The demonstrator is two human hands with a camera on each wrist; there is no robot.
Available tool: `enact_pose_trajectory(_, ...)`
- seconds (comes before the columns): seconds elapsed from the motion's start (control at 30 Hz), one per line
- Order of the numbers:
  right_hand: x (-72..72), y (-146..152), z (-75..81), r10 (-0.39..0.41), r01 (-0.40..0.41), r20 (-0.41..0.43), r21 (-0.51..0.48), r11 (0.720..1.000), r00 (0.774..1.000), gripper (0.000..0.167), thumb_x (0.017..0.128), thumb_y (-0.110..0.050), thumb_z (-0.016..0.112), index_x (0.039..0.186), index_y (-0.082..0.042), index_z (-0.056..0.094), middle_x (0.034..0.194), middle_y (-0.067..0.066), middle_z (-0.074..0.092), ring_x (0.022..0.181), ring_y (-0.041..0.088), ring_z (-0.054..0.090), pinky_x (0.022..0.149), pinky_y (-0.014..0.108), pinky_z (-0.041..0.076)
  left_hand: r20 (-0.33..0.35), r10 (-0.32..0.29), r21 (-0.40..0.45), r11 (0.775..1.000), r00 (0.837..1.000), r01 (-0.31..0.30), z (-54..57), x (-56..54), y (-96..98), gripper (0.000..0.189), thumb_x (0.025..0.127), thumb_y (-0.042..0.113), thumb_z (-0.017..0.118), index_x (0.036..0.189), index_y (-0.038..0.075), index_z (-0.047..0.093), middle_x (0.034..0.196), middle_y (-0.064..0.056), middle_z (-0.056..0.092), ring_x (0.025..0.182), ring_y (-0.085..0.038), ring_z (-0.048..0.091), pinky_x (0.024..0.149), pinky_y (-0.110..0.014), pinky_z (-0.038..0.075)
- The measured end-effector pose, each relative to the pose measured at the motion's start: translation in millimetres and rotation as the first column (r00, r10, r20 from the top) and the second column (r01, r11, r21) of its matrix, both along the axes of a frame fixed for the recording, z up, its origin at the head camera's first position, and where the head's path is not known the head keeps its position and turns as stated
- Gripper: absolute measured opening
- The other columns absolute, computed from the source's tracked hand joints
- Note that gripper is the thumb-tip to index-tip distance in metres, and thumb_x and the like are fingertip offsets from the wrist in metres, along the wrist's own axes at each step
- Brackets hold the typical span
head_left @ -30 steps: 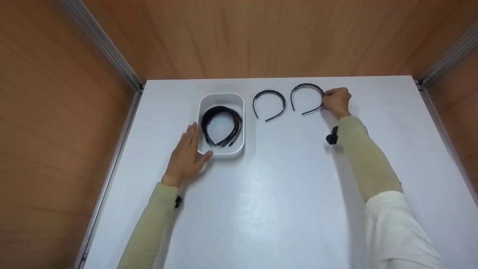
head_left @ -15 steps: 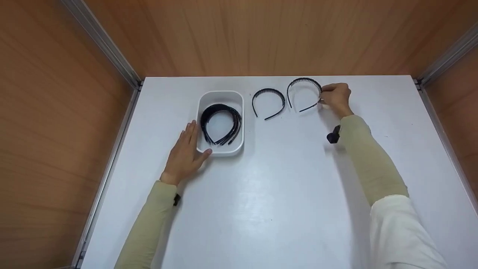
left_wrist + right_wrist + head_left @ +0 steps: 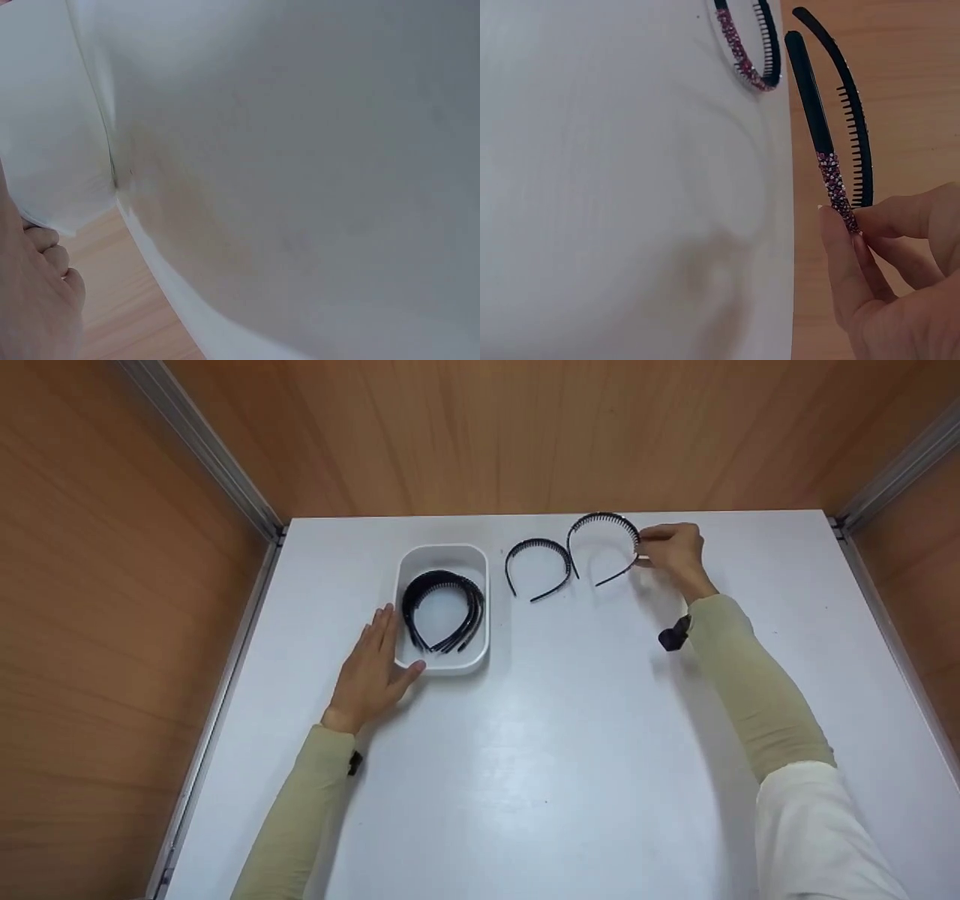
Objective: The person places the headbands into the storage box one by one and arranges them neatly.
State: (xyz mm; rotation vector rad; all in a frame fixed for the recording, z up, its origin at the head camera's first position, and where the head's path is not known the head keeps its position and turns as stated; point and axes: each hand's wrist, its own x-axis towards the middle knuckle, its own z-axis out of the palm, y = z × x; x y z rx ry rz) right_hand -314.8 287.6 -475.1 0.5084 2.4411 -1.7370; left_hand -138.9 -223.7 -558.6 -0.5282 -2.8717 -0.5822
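Observation:
Between thumb and fingers, my right hand (image 3: pixel 675 555) pinches the right side of a black toothed headband (image 3: pixel 604 516). The right wrist view shows this headband (image 3: pixel 826 169) with pink and silver glitter where the fingers grip, raised above its shadow. Left of it a second black headband (image 3: pixel 538 542) lies on the table, glittery too in the right wrist view. My left hand (image 3: pixel 366 671) rests with straight fingers along the left wall of a white plastic tub (image 3: pixel 450 666), thumb at its front corner. Inside the tub lies a stack of several black headbands (image 3: pixel 420 592).
The white table (image 3: pixel 517 780) runs back to a wood-grain panel (image 3: pixel 495 435), with more panels at both sides and metal corner posts. The held headband is close to the table's back edge.
My right hand has raised the headband off the table and shifted it slightly left and back, so it now overlaps the lying headband's edge in view. The left hand stays put.

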Motion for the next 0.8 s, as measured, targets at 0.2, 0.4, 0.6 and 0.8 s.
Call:
enact_pose_trajectory(0.2, 5.6, -5.1, 6.0, 0.004, -0.004, 0.01, -0.045, 0.999, 1.0, 0.04, 0.093, -0.002, 0.076, 0.133, 0.002, 0.072, 0.112, 0.005, 0.07, 0.1, 0.013, 0.072, 0.082, 0.024, 0.066, 0.031, 0.006, -0.008, 1.0, 1.0, -0.006, 1.2, 0.2, 0.7, 0.098, 0.105, 0.059, 0.057, 0.171, 0.002, 0.013, 0.18, -0.014, 0.012, 0.167, -0.031, 0.011, 0.138, -0.045, 0.013)
enact_pose_trajectory(0.4, 12.0, -11.8, 14.2, 0.04, -0.04, 0.002, -0.063, 0.997, 0.999, 0.038, 0.095, -0.003, 0.076, 0.133, 0.001, 0.072, 0.117, 0.007, 0.067, 0.104, 0.016, 0.07, 0.085, 0.027, 0.066, 0.051, 0.009, -0.015, 1.0, 0.999, -0.009, 1.5, -1.2, 0.9, 0.098, 0.106, 0.059, 0.056, 0.171, 0.003, 0.01, 0.18, -0.013, 0.01, 0.168, -0.029, 0.008, 0.138, -0.043, 0.011)
enact_pose_trajectory(0.6, 15.9, -22.8, 20.6, 0.083, -0.085, -0.031, -0.068, 0.994, 0.996, 0.037, 0.096, -0.002, 0.076, 0.132, 0.002, 0.072, 0.117, 0.009, 0.066, 0.102, 0.017, 0.07, 0.086, 0.027, 0.066, 0.048, 0.008, -0.01, 1.0, 0.999, -0.008, 2.4, -1.7, 1.5, 0.098, 0.106, 0.06, 0.055, 0.171, 0.002, 0.01, 0.18, -0.013, 0.01, 0.168, -0.03, 0.009, 0.138, -0.045, 0.012)
enact_pose_trajectory(0.8, 18.3, -33.6, 20.4, 0.115, -0.12, -0.061, -0.088, 0.989, 0.992, 0.036, 0.095, -0.002, 0.077, 0.131, 0.004, 0.072, 0.118, 0.011, 0.069, 0.104, 0.018, 0.074, 0.083, 0.027, 0.066, 0.024, -0.001, 0.001, 1.0, 1.0, 0.001, 3.8, 0.6, 2.8, 0.098, 0.106, 0.059, 0.056, 0.17, -0.001, 0.015, 0.18, -0.016, 0.013, 0.167, -0.032, 0.012, 0.137, -0.048, 0.014)
